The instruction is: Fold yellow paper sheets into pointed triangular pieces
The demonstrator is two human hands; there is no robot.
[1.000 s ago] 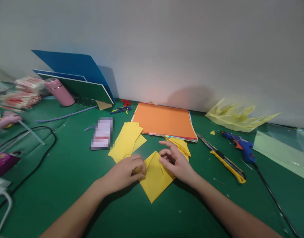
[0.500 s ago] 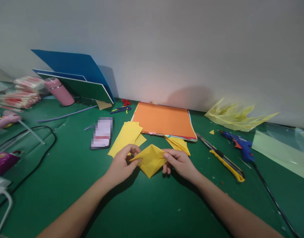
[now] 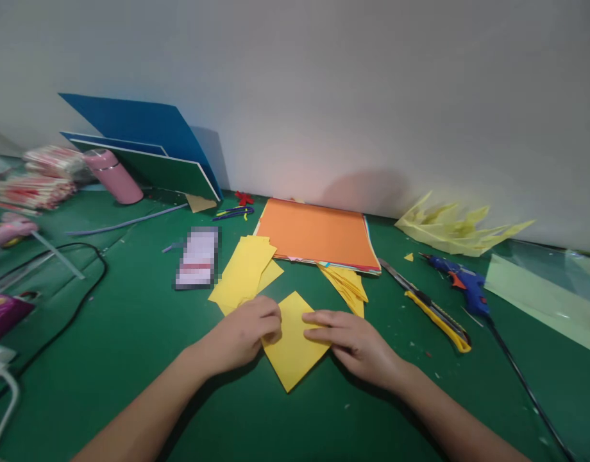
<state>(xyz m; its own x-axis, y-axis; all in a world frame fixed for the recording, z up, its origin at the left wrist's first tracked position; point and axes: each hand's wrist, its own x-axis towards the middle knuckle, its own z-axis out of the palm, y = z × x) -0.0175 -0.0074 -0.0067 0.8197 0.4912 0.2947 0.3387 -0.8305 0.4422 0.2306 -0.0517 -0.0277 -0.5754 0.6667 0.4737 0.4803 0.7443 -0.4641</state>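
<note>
A folded yellow paper piece point(image 3: 293, 350) lies flat on the green mat point(image 3: 131, 333) in front of me, one corner pointing toward me. My left hand point(image 3: 247, 333) rests on its left edge with the fingers curled and pressing down. My right hand point(image 3: 355, 340) lies on its right side, fingers stretched flat and pointing left across the paper. A small stack of yellow sheets point(image 3: 244, 273) sits just beyond my left hand, and more yellow strips point(image 3: 347, 285) lie beyond my right.
An orange paper stack point(image 3: 319, 234) lies by the wall. A yellow utility knife point(image 3: 429, 308) and a blue glue gun point(image 3: 461, 282) with its cord lie right. A phone point(image 3: 197, 258), black cable point(image 3: 68, 308), pink bottle point(image 3: 113, 176) and blue boards point(image 3: 141, 144) are left.
The yellow piece was lifted and held between both hands half a second ago. Now it lies flat on the mat with both hands pressing on it.
</note>
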